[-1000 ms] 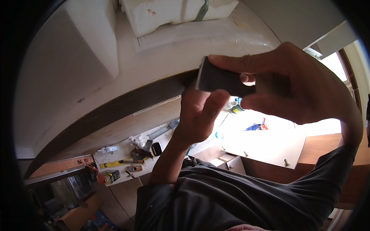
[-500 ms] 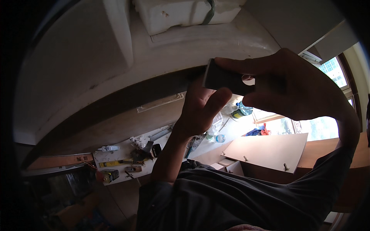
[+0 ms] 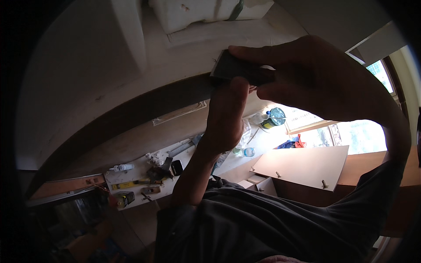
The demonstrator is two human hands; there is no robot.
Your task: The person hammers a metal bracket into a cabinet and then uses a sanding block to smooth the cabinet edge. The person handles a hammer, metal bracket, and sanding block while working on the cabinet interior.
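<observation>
Overhead, a dark flat rectangular piece (image 3: 234, 66) with a straight thin edge is gripped by my right hand (image 3: 315, 79), thumb along its top and a finger below. Poor light hides exactly what kind of tool it is. My left hand (image 3: 224, 120) is raised just under it, its thumb overlapping the lower edge; the other fingers are hidden behind. The piece's left end lies against the dark curved-looking edge (image 3: 144, 107) of a large pale panel (image 3: 175, 61).
A white bundle with a dark strap (image 3: 210, 11) rests on the panel. Below is a white counter (image 3: 136, 199) with a yellow spirit level (image 3: 125, 185), a sealant tube (image 3: 122, 167) and bottles. A hinged door panel (image 3: 302, 166) leans at right near a bright window (image 3: 359, 138).
Both hands have moved up and slightly left with the dark piece, which now meets the panel's edge. The left thumb has turned more upright.
</observation>
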